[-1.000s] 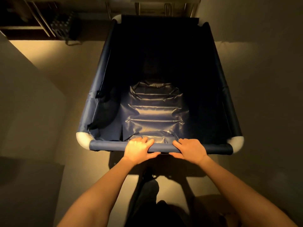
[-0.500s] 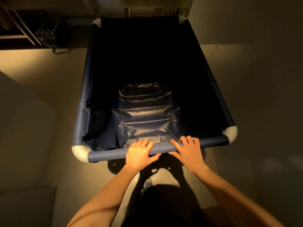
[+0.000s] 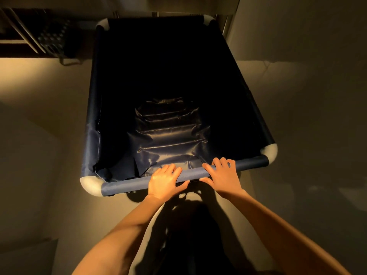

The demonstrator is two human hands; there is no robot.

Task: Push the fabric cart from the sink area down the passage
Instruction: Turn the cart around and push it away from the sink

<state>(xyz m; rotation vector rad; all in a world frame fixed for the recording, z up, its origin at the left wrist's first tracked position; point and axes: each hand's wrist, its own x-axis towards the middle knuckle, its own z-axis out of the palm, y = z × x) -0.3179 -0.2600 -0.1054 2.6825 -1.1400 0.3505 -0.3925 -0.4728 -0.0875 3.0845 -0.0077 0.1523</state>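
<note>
We look down into the fabric cart, a deep navy bin on a tube frame with pale rounded corner caps, standing on the light floor straight ahead of us and filling the middle of the view. Our left hand lies on the cart's near rail, fingers curled over the top of the tube and the thumb spread along its near side, closed on the rail. Our right hand sits just beside it on the same rail, toward the cart's right corner, fingers bent over the tube and thumb pointing at the left hand; it too has hold of the rail. The two hands are near each other but apart. The near rail runs slanted, its right end farther from us than its left. Inside the cart the wrinkled liner bottom catches some light; the far half is in deep shadow. Beyond the cart's far left corner a dark perforated crate sits by a shelf frame
</note>
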